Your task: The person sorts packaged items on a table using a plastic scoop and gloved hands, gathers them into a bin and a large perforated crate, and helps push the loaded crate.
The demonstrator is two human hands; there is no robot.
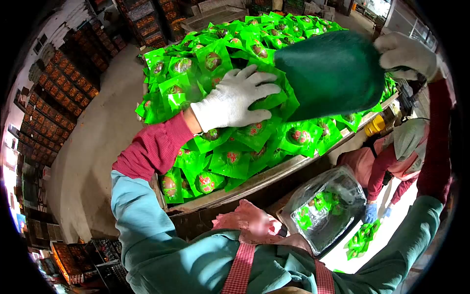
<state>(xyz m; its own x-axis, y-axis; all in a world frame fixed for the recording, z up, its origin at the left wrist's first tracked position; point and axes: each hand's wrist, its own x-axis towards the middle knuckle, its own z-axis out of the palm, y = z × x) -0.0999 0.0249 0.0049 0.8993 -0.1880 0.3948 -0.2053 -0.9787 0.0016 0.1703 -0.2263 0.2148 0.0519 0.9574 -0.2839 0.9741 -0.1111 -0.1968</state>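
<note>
My left hand (240, 95), in a white knit glove, lies with fingers spread on a heap of bright green sealed packets (214, 61). Each packet has a clear window showing a round brownish item, and several carry red print. My right hand (409, 56), gloved too, grips the far right end of a dark green plastic basin (333, 71). The basin is tipped over the heap with its smooth side toward me, and its rim touches packets beside my left fingers. What it holds, if anything, I cannot see.
The heap lies on a wooden-edged table (235, 193). At lower right, a co-worker (387, 161) in blue gloves bends over packets on a bright surface, beside a plastic-lined crate (323, 210). Stacked crates (63, 83) line the left wall beyond the concrete floor (93, 147).
</note>
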